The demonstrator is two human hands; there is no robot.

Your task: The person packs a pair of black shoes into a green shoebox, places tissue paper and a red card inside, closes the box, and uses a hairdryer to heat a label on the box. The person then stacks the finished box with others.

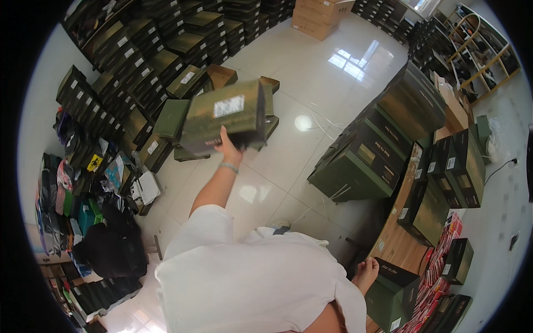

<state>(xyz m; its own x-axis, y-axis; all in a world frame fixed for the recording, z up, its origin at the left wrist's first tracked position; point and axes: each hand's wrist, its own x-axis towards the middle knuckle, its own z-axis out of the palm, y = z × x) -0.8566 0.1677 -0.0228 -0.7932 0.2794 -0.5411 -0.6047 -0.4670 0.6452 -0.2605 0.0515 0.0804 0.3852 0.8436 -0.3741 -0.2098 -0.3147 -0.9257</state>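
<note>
My left hand [229,150] stretches out over the floor and grips a dark green shoebox-like box [225,111] by its near edge. The thumb lies on the lid; the other fingers are mostly hidden beneath. A white label shows on the lid, and the box is slightly blurred. Low on the right, my right hand [366,271] is curled closed at the wooden table's edge, beside a green box [393,294]. Whether its fingers pinch anything is too small to tell. Under the held box, several more boxes and lids [172,119] lie loosely on the floor.
Tall stacks of dark boxes [130,61] line the left wall. More large green boxes [361,161] stand beside the wooden table [402,238] on the right. A cardboard carton [319,19] sits far back. White straps [327,200] trail nearby, and a black bag [114,247] rests at left.
</note>
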